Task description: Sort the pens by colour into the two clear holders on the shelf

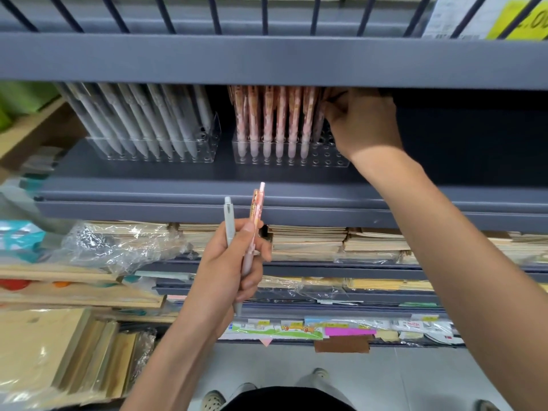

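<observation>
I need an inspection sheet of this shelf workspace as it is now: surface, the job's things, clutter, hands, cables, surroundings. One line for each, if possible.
Surface: grey shelf, carries both holders.
Job's things: left holder filled with grey pens; right holder holds pink pens, free holes at its right end; a loose grey pen and a loose pink pen are in the left hand.
Clutter: crumpled plastic wrap and notebook stacks on the shelf below.
Hands: left hand grips both loose pens; right hand has fingers curled at the pink pens' tops, its hold hidden by the upper shelf.
Cables: nothing seen.
Surroundings: yellow price label, tiled floor.
</observation>
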Demonstrator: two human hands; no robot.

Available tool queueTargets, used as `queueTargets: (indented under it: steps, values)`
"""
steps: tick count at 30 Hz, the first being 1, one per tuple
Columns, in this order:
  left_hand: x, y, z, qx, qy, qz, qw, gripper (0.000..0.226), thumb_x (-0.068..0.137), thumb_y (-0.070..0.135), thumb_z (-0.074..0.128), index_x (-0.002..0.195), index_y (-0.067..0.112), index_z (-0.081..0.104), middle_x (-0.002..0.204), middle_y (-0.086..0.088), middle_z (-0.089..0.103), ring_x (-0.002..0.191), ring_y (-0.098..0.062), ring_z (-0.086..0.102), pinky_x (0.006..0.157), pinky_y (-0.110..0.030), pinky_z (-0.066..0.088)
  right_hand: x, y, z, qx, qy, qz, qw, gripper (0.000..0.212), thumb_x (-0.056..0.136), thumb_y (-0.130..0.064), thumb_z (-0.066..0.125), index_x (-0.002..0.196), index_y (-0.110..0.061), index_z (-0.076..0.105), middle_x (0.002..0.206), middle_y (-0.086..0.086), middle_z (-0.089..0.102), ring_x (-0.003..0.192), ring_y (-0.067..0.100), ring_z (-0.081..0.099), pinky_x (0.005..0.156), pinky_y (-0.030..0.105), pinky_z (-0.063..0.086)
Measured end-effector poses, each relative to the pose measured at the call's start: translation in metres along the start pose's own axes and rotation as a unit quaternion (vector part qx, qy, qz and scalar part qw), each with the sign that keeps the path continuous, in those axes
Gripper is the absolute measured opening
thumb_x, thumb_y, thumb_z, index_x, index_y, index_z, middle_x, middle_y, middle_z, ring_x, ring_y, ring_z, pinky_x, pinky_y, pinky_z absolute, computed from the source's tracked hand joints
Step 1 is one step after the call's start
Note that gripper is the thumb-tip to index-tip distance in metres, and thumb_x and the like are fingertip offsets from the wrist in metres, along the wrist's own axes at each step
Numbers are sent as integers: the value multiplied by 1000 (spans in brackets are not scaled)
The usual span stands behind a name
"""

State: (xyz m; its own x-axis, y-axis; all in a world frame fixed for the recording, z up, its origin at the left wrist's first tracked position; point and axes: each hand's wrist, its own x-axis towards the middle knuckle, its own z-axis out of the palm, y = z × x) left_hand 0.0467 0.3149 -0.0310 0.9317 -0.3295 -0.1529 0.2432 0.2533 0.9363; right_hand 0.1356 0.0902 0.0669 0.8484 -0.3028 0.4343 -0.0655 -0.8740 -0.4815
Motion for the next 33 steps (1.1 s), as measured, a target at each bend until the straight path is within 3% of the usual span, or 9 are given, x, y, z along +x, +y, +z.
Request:
queueTargets:
  steps: [6, 10, 13, 17, 21, 24, 27, 29, 33]
  values:
    - [0, 5, -6, 3, -21, 13, 1000, 18, 101, 22, 49, 110, 7, 55, 75, -3, 62, 40, -10, 29, 34, -15, 26, -3, -3, 3, 17, 12, 13, 1000, 22, 94, -22, 55, 109, -9, 66, 106, 9, 71, 106, 33, 61, 96, 39, 46]
    - [0, 7, -7, 6, -39, 40, 998, 23, 94, 28, 55, 106, 9, 58, 81, -5, 64, 41, -10, 30, 34, -16, 27, -11, 2, -3, 71, 31, 70, 995, 22, 92, -23, 59, 110, -17, 69, 103, -3, 73, 108, 26, 62, 97, 28, 44]
    - [1, 6, -7, 20, -47, 58, 997, 17, 98, 27, 58, 95, 10, 59, 80, -10, 63, 41, -10, 31, 35, -17, 28, -35, -1, -13, 194, 84, 68, 975, 14, 86, -16, 59, 93, -19, 71, 81, -7, 71, 85, 16, 67, 89, 28, 50]
    - [5, 2, 1, 23, -53, 75, 996, 11, 95, 22, 59, 92, 11, 59, 76, -16, 64, 40, -10, 33, 35, -17, 29, -78, -6, -16, 235, -64, 49, 969, 12, 84, -37, 69, 77, -28, 75, 70, -11, 71, 70, 3, 64, 71, 26, 52]
    - [10, 0, 13, 25, -68, 72, 995, 20, 89, 21, 64, 94, 6, 53, 87, -11, 73, 39, -10, 34, 34, -17, 29, -99, -11, -12, 286, -172, 33, 942, 15, 83, -38, 74, 79, -24, 77, 71, 2, 70, 59, 18, 51, 57, 31, 44]
    - [11, -1, 19, 35, -70, 74, 994, 24, 90, 27, 64, 95, 6, 54, 82, -7, 73, 38, -12, 35, 34, -18, 29, -99, -5, -14, 307, -172, 38, 935, 13, 87, -32, 70, 83, -21, 76, 78, -1, 72, 63, 14, 60, 57, 25, 48]
    - [13, -3, 23, 45, -71, 55, 995, 27, 94, 37, 56, 91, 10, 57, 76, -1, 67, 36, -10, 33, 33, -17, 27, -94, 1, -19, 382, -100, 83, 915, 12, 92, -26, 65, 91, -14, 70, 80, 1, 73, 60, 9, 64, 55, 19, 48]
    - [14, -5, 26, 34, -68, 46, 996, 25, 95, 38, 55, 85, 15, 59, 74, -7, 61, 35, -10, 30, 33, -16, 26, -93, 3, -22, 422, -75, 98, 898, 12, 93, -24, 64, 94, -12, 67, 78, 3, 73, 61, 12, 66, 55, 21, 51]
    - [17, -9, 32, 54, -50, 58, 996, 25, 96, 39, 54, 81, 20, 60, 72, -27, 50, 36, -14, 26, 34, -15, 25, -102, 8, -19, 396, -161, 61, 902, 16, 87, -14, 72, 102, -12, 68, 77, -3, 73, 66, 10, 69, 62, 19, 52]
